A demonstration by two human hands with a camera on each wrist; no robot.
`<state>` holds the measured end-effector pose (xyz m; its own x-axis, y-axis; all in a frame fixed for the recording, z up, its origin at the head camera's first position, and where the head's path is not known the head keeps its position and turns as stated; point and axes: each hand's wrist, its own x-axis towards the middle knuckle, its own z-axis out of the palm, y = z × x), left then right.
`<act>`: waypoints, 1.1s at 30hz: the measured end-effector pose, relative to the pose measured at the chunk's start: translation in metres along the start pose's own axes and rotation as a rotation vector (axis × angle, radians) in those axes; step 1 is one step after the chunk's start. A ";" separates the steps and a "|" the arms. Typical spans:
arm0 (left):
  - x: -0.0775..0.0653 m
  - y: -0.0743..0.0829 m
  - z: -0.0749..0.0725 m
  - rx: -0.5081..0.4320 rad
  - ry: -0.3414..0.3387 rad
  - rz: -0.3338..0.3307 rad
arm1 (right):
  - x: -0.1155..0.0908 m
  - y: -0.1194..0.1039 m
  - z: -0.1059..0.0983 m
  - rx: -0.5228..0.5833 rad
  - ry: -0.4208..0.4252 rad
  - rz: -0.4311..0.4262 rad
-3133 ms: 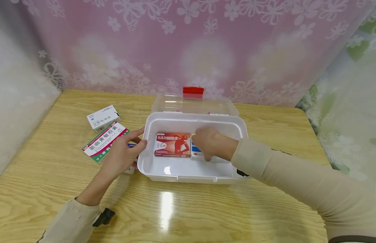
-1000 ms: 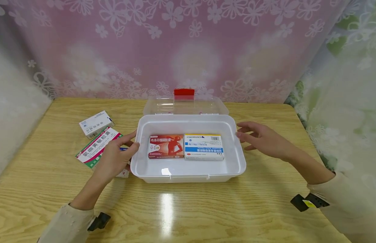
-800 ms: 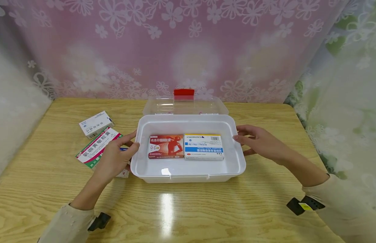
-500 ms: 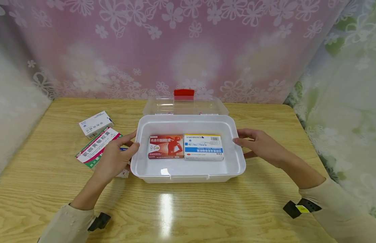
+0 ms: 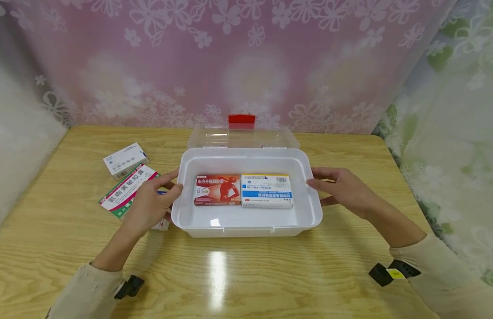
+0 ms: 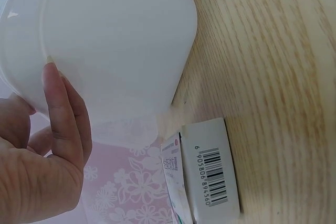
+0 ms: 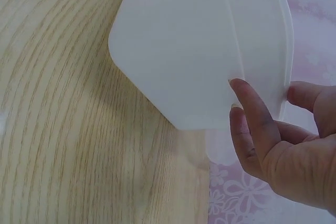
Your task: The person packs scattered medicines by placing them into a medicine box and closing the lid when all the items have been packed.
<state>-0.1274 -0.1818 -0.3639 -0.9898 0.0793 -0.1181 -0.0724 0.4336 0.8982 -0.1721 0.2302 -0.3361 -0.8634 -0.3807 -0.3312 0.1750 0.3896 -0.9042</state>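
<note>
Tabletop (image 5: 294,274) enclosed on three sides

Light yellow-brown, wavy-grained, extending beneath left hand (image 5: 150,204) and right hand (image 5: 346,192); rounded corner (image 5: 378,141) beyond the latter. Behind both hands: pink cloth (image 5: 246,57), white flower outlines, pale hazy patches. Outward of left hand: whitish cloth (image 5: 15,133), greyer toward the back. Outward of right hand: leaf-patterned cloth (image 5: 465,133), pale with green. Light: elongated white glare (image 5: 217,279), nearside of both hands.
</note>
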 end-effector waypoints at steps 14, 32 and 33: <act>0.002 -0.001 -0.001 -0.005 -0.005 -0.004 | 0.000 -0.001 -0.002 0.041 -0.047 0.022; 0.002 -0.001 -0.002 -0.033 -0.026 -0.022 | -0.004 0.005 0.010 0.065 0.065 -0.041; 0.002 -0.001 -0.002 -0.035 -0.028 -0.027 | -0.004 0.005 0.010 0.061 0.075 -0.045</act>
<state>-0.1295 -0.1834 -0.3642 -0.9838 0.0933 -0.1534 -0.1033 0.4043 0.9088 -0.1628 0.2250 -0.3416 -0.9034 -0.3320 -0.2713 0.1622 0.3210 -0.9331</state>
